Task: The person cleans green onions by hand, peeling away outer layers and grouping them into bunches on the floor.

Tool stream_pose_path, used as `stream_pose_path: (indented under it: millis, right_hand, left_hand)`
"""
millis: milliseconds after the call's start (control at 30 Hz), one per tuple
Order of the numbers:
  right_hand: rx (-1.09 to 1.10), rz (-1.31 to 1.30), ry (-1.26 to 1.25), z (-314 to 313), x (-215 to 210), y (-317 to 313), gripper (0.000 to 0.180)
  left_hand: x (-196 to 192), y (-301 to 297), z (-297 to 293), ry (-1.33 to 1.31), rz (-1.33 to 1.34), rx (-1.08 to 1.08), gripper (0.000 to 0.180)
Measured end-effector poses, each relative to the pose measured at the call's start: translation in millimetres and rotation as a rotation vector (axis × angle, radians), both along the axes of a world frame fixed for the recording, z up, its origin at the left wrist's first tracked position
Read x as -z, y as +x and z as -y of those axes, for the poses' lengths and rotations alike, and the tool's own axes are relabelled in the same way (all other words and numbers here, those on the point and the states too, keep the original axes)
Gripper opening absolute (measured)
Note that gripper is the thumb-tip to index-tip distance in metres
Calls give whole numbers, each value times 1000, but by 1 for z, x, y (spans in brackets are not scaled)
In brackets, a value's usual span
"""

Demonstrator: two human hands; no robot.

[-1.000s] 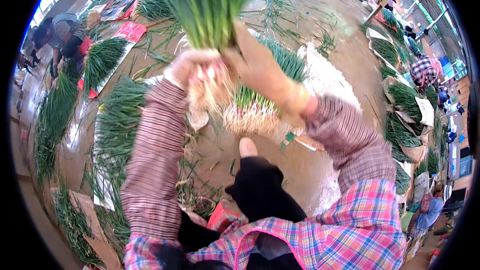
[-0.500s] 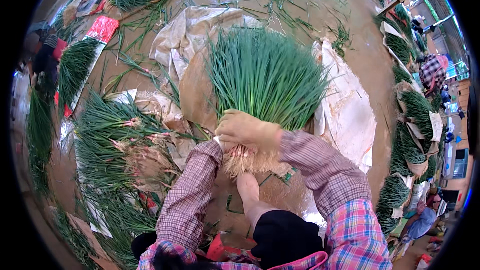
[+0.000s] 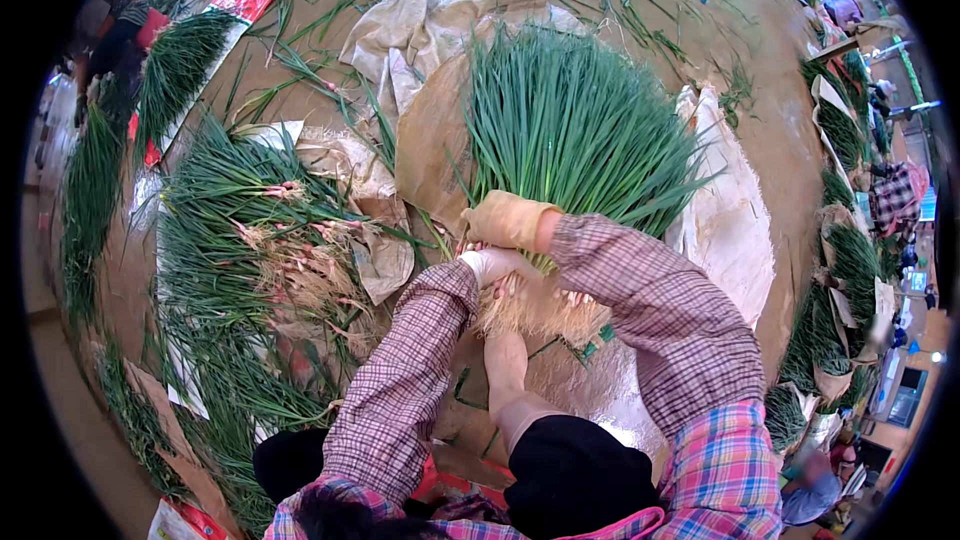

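A large fanned bundle of green onions (image 3: 580,130) lies in front of me, leaves pointing away and pale roots (image 3: 545,318) toward me. My right hand (image 3: 512,220), in a beige glove, reaches across the lower stems, its fingers curled down at the bundle's left side. Just below it, my left hand (image 3: 497,266) in a paler glove is closed at the bulb end, close above the roots; its fingertips are partly hidden among the bulbs. My bare foot (image 3: 506,350) shows right under the roots.
Left of me lies a loose heap of green onions (image 3: 220,260) with tangled roots. Pale sacking (image 3: 735,230) spreads right of the bundle, and a crumpled sack (image 3: 430,15) lies behind it. More onion bundles (image 3: 850,260) line the right side, where other people (image 3: 895,195) work.
The view has shifted, so the scene sits further right and higher. My right hand's fingers have curled down at the bundle's left edge; my left hand now shows more plainly over the bulbs.
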State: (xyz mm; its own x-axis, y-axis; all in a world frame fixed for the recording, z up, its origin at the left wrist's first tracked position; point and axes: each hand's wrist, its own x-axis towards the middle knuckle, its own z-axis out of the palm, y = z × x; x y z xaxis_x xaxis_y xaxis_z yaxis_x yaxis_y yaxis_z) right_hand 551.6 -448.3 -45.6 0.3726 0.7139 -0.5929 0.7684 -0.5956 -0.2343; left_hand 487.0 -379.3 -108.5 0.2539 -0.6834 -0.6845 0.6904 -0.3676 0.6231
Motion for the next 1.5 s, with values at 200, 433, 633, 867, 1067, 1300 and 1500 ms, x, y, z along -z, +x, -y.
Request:
stream_pose_path:
  millis: [200, 433, 633, 867, 1067, 1300, 1500]
  right_hand:
    - [-223, 172, 69, -5, 18, 9, 23]
    - [223, 37, 598, 10, -97, -37, 12]
    - [388, -110, 641, 94, -105, -128, 33]
    - [111, 297, 554, 75, 2, -32, 29]
    - [184, 361, 663, 91, 22, -45, 22]
    - [359, 497, 759, 72, 16, -58, 22]
    - [1644, 590, 1022, 152, 9, -143, 47]
  left_hand:
    - [-4, 1, 4, 6, 9, 3, 22]
    - [-23, 0, -27, -38, -60, -38, 22]
    - [-11, 8, -13, -179, -159, -63, 21]
    - [0, -7, -5, -327, -102, -608, 32]
    - [-7, -43, 3, 38, 469, -736, 60]
    - [0, -4, 2, 337, 722, -743, 79]
    - [-3, -1, 20, 632, 930, -622, 92]
